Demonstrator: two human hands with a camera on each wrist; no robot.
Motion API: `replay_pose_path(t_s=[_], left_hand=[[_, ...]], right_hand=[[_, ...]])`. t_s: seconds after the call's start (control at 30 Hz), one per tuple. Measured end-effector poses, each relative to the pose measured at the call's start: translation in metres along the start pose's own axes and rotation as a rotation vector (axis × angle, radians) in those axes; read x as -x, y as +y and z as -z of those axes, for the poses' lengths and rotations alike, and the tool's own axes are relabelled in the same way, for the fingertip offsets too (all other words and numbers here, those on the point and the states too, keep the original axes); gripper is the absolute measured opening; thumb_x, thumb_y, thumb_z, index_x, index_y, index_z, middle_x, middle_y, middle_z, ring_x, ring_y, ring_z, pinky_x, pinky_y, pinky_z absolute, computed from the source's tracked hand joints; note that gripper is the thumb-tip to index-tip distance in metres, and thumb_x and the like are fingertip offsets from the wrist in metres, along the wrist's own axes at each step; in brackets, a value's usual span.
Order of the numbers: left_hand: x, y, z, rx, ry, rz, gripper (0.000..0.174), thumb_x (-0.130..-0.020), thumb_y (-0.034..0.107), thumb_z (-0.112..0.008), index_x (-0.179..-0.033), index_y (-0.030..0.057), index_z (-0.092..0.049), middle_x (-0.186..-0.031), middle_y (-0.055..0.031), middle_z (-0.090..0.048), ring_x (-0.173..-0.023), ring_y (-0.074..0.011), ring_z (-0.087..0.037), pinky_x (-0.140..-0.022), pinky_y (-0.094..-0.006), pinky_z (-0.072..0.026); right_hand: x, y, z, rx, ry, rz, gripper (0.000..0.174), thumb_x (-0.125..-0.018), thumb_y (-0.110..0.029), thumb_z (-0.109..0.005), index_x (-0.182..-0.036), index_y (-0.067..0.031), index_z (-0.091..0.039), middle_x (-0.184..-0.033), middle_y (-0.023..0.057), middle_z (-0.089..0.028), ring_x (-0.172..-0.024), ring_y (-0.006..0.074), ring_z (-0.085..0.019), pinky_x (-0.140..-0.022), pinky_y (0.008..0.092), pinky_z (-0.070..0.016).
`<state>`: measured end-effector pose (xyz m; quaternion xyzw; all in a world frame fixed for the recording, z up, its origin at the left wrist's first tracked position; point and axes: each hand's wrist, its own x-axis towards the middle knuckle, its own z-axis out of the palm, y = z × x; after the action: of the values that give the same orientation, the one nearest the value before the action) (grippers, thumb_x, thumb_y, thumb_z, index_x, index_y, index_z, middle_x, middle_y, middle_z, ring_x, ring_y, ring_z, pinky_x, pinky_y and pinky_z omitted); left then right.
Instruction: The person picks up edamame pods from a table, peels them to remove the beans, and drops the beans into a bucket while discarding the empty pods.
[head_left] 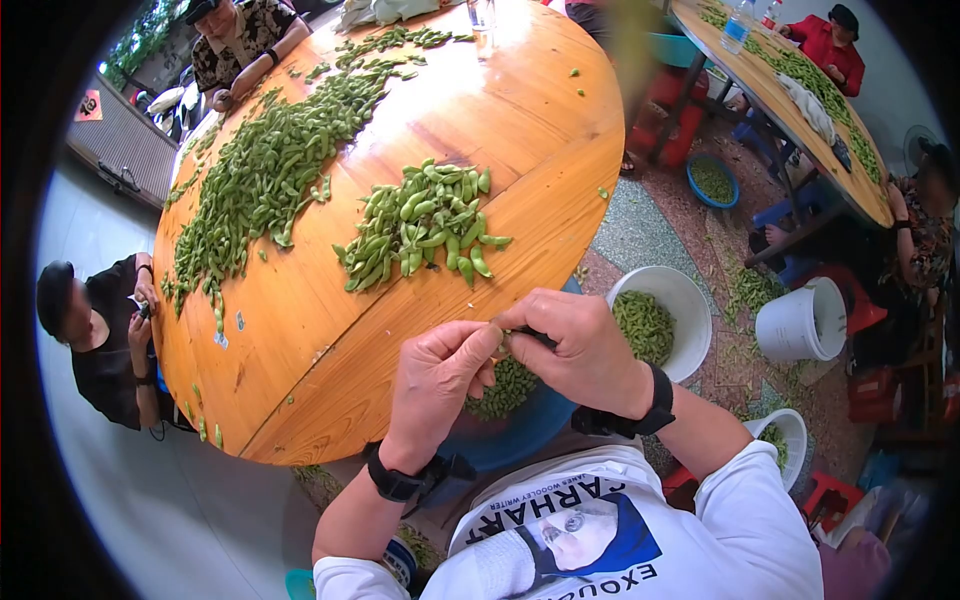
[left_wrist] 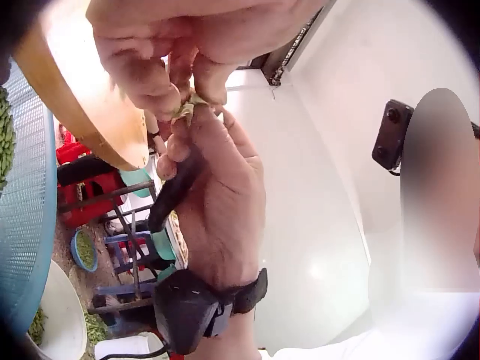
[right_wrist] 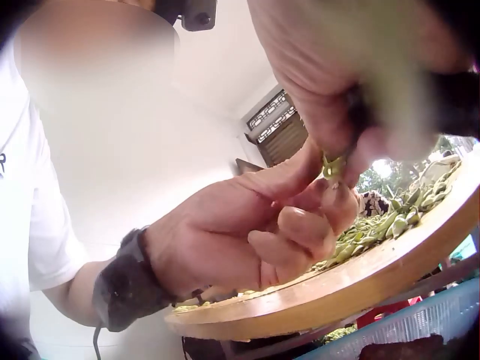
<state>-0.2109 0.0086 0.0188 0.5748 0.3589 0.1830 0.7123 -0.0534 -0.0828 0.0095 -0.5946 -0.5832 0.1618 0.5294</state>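
My left hand [head_left: 430, 380] and right hand [head_left: 590, 345] meet above a blue basin [head_left: 545, 425], fingertips together. Between them they pinch a small green soybean pod [right_wrist: 332, 165], mostly covered by the fingers. In the left wrist view the pod [left_wrist: 192, 106] looks pale and split. A dark elongated thing [left_wrist: 176, 196] lies against the right hand; its kind does not show. Under the hands, shelled green beans [head_left: 500, 390] fill part of the basin. A small heap of whole pods [head_left: 425, 220] lies on the wooden table [head_left: 400, 345] just beyond the hands.
A larger pod pile [head_left: 270, 150] spreads over the table's far left. Right of my hands stand a white bucket [head_left: 690, 305] with green contents and another white bucket [head_left: 800, 320]. Husks litter the floor. People sit around this table and a second table [head_left: 790, 110].
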Motion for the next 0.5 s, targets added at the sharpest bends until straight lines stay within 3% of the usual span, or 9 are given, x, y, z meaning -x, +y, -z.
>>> replay_pose_path(t_s=[0.1, 0.2, 0.27, 0.3, 0.37, 0.43, 0.5], left_hand=[[0.001, -0.002, 0.002, -0.104, -0.018, -0.025, 0.018, -0.098, 0.016, -0.064, -0.094, -0.0009, -0.070, -0.073, -0.0001, -0.065, -0.059, -0.0052, -0.055, -0.052, -0.0193, -0.0423], [0.005, -0.008, 0.009, -0.297, 0.010, -0.191, 0.013, -0.093, 0.014, -0.068, -0.089, 0.0010, -0.069, -0.071, -0.0008, -0.063, -0.059, -0.0073, -0.057, -0.052, -0.0216, -0.0435], [0.013, -0.002, 0.012, -0.855, -0.081, -0.493, 0.012, -0.084, 0.013, -0.074, -0.086, 0.0028, -0.067, -0.069, -0.0049, -0.060, -0.056, -0.0131, -0.060, -0.051, -0.0259, -0.0455], [0.016, -0.005, 0.012, -0.954, -0.078, -0.542, 0.016, -0.079, 0.012, -0.078, -0.083, 0.0031, -0.065, -0.070, -0.0098, -0.058, -0.056, -0.0194, -0.060, -0.052, -0.0301, -0.0465], [0.022, 0.002, 0.014, -1.038, -0.134, -0.524, 0.018, -0.079, 0.014, -0.078, -0.082, 0.0027, -0.064, -0.071, -0.0099, -0.060, -0.056, -0.0210, -0.060, -0.052, -0.0311, -0.0469], [0.020, 0.005, 0.016, -1.119, -0.190, -0.506, 0.020, -0.079, 0.015, -0.079, -0.081, 0.0024, -0.063, -0.073, -0.0100, -0.061, -0.057, -0.0225, -0.060, -0.053, -0.0322, -0.0474], [0.002, 0.005, 0.018, -1.053, -0.136, -0.589, 0.025, -0.078, 0.020, -0.081, -0.084, 0.0031, -0.063, -0.074, -0.0100, -0.061, -0.059, -0.0229, -0.062, -0.054, -0.0334, -0.0485]], right_hand=[[0.002, 0.003, 0.002, -0.029, -0.042, -0.036, 0.009, -0.080, -0.004, -0.066, -0.087, -0.0002, -0.065, -0.077, 0.0167, -0.065, -0.070, 0.0325, -0.066, -0.062, 0.0371, -0.0518], [0.008, 0.002, 0.021, 0.037, -0.055, -0.127, 0.010, -0.079, -0.006, -0.066, -0.087, -0.0008, -0.065, -0.073, 0.0172, -0.064, -0.066, 0.0332, -0.066, -0.060, 0.0380, -0.0514], [0.016, 0.008, 0.039, 0.038, -0.064, -0.157, 0.010, -0.078, -0.006, -0.065, -0.087, -0.0012, -0.064, -0.072, 0.0178, -0.064, -0.063, 0.0337, -0.065, -0.058, 0.0383, -0.0509], [0.021, 0.011, 0.051, 0.140, -0.105, -0.250, 0.011, -0.078, -0.003, -0.062, -0.088, -0.0004, -0.065, -0.074, 0.0159, -0.065, -0.065, 0.0300, -0.065, -0.061, 0.0367, -0.0509], [0.035, 0.025, 0.073, 0.242, -0.146, -0.342, 0.013, -0.078, 0.000, -0.060, -0.090, 0.0004, -0.066, -0.077, 0.0141, -0.066, -0.067, 0.0262, -0.066, -0.063, 0.0351, -0.0508], [0.055, 0.054, 0.088, 0.540, -0.131, -0.285, 0.021, -0.075, -0.001, -0.058, -0.095, -0.0002, -0.064, -0.085, 0.0164, -0.067, -0.078, 0.0339, -0.065, -0.070, 0.0408, -0.0513], [0.067, 0.061, 0.101, 0.602, -0.173, -0.354, 0.024, -0.076, -0.004, -0.058, -0.100, -0.0003, -0.061, -0.091, 0.0195, -0.066, -0.086, 0.0373, -0.064, -0.076, 0.0446, -0.0501]])
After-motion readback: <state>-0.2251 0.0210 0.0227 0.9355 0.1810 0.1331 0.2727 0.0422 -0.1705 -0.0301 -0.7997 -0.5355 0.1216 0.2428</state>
